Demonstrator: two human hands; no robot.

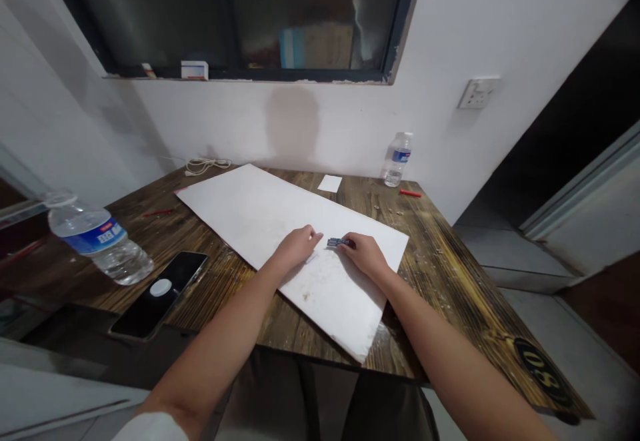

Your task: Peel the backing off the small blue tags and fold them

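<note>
A large white board (260, 218) lies slantwise on the wooden table (450, 268). My right hand (364, 253) rests on the board with its fingers pinched on a small blue object (336, 242). Just to the left, my left hand (296, 246) lies on the board with its fingers curled together, fingertips near the blue object. What the left fingers hold, if anything, is hidden.
A water bottle (97, 238) lies at the left, a black phone (161, 292) beside it. Another bottle (398, 159) stands at the back right near a red pen (410, 193) and a small white paper (330, 183). A coiled cable (206, 164) lies by the wall.
</note>
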